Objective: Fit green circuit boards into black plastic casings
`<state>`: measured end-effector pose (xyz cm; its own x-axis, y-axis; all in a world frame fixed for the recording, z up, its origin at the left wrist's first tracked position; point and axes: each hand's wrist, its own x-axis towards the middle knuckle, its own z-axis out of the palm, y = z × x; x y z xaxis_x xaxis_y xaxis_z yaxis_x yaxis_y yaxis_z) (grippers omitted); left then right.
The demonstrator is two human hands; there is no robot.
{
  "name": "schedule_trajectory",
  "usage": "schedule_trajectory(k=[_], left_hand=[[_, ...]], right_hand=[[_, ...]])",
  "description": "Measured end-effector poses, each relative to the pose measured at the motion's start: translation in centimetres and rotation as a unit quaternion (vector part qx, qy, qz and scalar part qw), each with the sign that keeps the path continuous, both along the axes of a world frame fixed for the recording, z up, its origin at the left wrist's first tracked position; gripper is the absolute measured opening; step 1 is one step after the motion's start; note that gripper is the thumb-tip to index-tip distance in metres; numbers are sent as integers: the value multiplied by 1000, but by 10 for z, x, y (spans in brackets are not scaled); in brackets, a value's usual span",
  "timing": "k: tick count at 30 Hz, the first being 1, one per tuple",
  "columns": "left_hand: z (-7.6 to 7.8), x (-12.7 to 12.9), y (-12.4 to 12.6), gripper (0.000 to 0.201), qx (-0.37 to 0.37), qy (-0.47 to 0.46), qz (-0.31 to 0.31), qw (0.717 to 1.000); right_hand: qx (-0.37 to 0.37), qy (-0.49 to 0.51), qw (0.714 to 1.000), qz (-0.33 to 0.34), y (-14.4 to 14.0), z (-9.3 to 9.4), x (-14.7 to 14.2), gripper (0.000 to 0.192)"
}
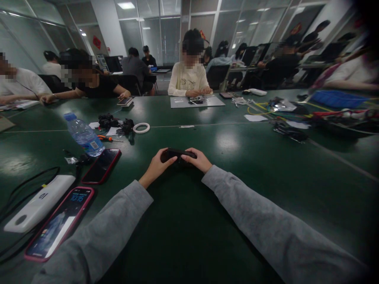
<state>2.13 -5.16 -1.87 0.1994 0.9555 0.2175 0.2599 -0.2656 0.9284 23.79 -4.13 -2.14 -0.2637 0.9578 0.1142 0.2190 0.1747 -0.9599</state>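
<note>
Both of my hands grip a small, dark, elongated object (178,153) just above the green table (183,221). My left hand (157,166) is closed on its left end, with the thumb along the near side. On the right end, my right hand (200,159) is closed in the same way, thumb toward the middle. The object is too dark to tell its exact kind. Grey sleeves cover both forearms.
To the left are a water bottle (84,136), a dark phone (101,167), a lit phone (60,225), a white power bank (41,203) and cables. Beyond are a tape roll (141,125) and a screwdriver (110,139). A blue tray (337,98) stands right; several people sit around.
</note>
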Motion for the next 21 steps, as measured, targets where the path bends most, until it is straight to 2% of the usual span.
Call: schedule_trajectory(k=[11, 16, 21], left_hand=[[13, -2, -6, 71, -34, -4, -65, 997], [9, -2, -4, 80, -32, -2, -74, 997], [5, -1, -2, 80, -20, -31, -73, 997]], right_hand=[[-2, 18, 1000, -11, 1, -1, 1, 48], [11, 19, 1000, -10, 2, -4, 1, 45], [10, 20, 1000, -9, 2, -4, 0, 46]])
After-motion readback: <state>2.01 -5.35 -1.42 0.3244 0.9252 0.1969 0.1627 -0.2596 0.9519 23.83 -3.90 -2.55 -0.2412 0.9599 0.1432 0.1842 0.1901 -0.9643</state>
